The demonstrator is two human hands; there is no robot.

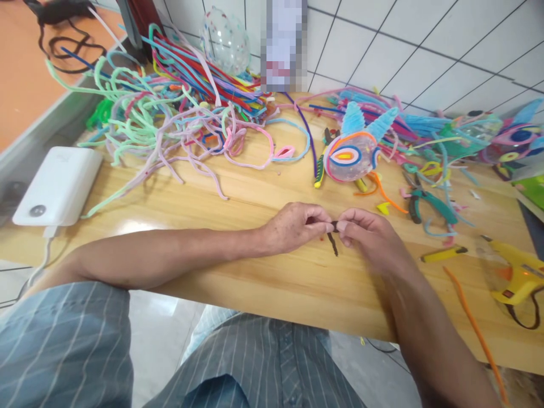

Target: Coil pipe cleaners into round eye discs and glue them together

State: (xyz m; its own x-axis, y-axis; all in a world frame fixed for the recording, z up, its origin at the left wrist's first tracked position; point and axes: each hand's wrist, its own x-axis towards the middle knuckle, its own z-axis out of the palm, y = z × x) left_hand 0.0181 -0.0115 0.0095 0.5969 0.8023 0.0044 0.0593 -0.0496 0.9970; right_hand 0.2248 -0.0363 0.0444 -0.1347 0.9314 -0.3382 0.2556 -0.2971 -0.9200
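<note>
Over a wooden table (255,283) near tiles (359,39), hands (291,228) (370,235) pinch a seemingly black strip (333,244).

Dark strip (334,245) matt; tabletop (255,283) smooth, glossy wood; power bank (63,181) smooth plastic.

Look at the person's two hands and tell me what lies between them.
In the head view, a small dark strip lies between the left hand and the right hand, pinched by both, with a thin end showing below.
</note>
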